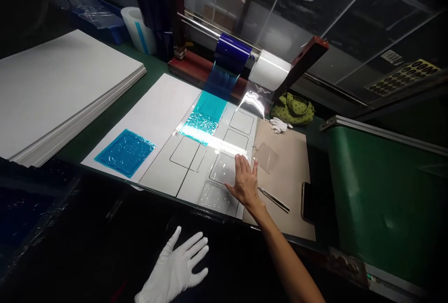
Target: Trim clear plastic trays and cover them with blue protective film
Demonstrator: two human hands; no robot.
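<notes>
My right hand [245,179], bare, lies with fingers stretched out over the right side of the marked white sheet [164,177], by a clear square piece [224,168]. Another clear piece [213,196] lies at the sheet's front edge. My left hand [180,263], in a white glove, hangs open and empty in front of the table, palm showing. Right of my right hand, a thin metal tool [273,199] and a clear plate [266,157] rest on brown board [290,172]. Blue film [205,119] stretches down from a blue roll [231,53].
A blue-covered square stack [125,153] lies on white paper at the left. Beyond it stands a thick pile of white sheets [70,93]. A clear film roll [270,70] hangs on the rod. A phone [308,203] and green conveyor belt [385,200] are at right.
</notes>
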